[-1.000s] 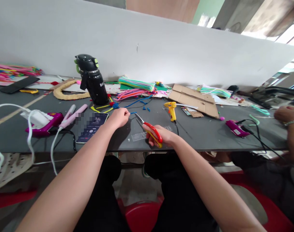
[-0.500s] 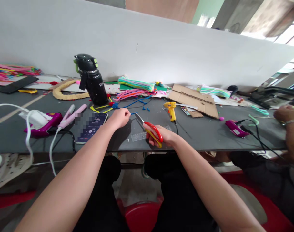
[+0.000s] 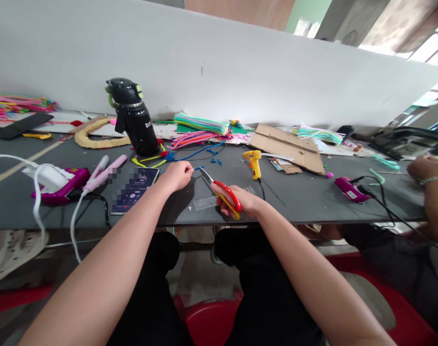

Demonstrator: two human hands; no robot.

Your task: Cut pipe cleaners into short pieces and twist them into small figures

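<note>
My left hand (image 3: 181,175) is closed in a pinch on a blue pipe cleaner (image 3: 198,168), whose short end sticks out to the right. At that end are the blade tips of the scissors (image 3: 226,197), which have red and yellow handles. My right hand (image 3: 240,202) is closed around those handles; whether the blades touch the pipe cleaner I cannot tell. Several short cut blue pieces (image 3: 214,160) lie on the dark table behind my hands. A longer blue pipe cleaner (image 3: 200,153) runs from a blue, red and yellow bundle (image 3: 168,156).
Left are a phone (image 3: 137,192), a black bottle (image 3: 137,120), a pink hair-iron-like tool (image 3: 103,175) and a purple power block (image 3: 76,185). A yellow glue gun (image 3: 254,163) and cardboard (image 3: 291,146) lie to the right. Another person's hand (image 3: 428,168) is at far right.
The camera view has shifted slightly. Both hands keep nearly the same pose, with the scissor tips still by the blue pipe cleaner's end.
</note>
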